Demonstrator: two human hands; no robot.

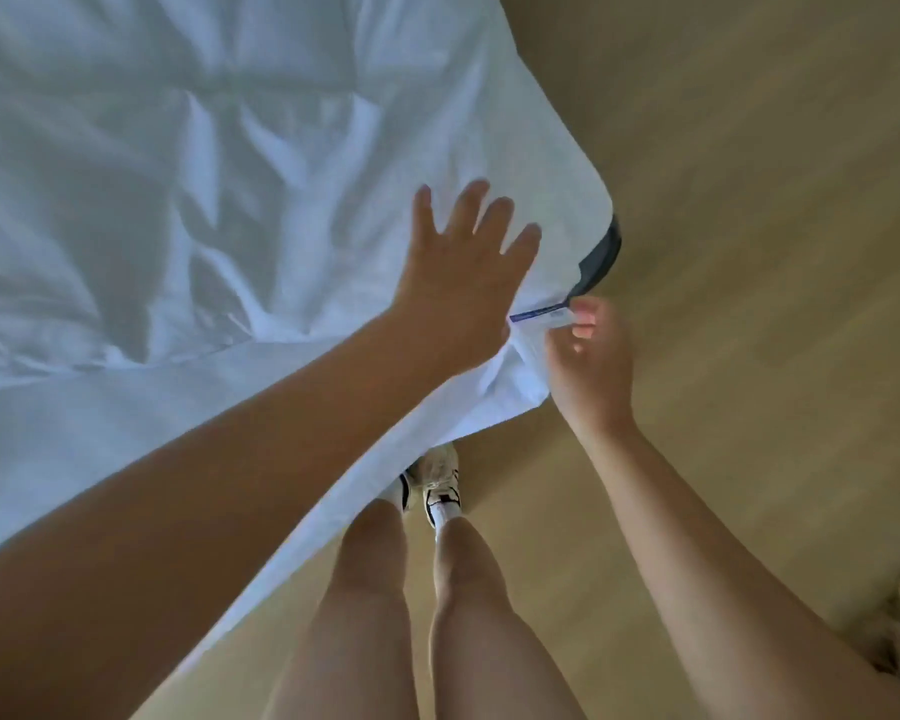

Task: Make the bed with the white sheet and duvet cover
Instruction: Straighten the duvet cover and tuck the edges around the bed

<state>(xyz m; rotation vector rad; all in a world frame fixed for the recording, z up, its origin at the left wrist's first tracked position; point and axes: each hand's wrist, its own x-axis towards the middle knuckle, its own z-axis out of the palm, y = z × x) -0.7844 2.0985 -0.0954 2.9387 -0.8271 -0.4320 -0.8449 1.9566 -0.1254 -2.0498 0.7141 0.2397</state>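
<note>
- White wrinkled fabric, the sheet (pixel 178 200), is spread soft over the bed and hangs over its rounded corner.
- Smooth pale wood floor (pixel 749 200) is seen beside it.
- The left hand (pixel 463 272) is laid flat on the sheet, fingers spread wide.
- The right hand (pixel 588 350) is curled just beside the corner.
- A dark grey bed corner (pixel 601 257) is left uncovered.
- A thin blue-and-white label (pixel 541 315) is pinched by the right fingertips.
</note>
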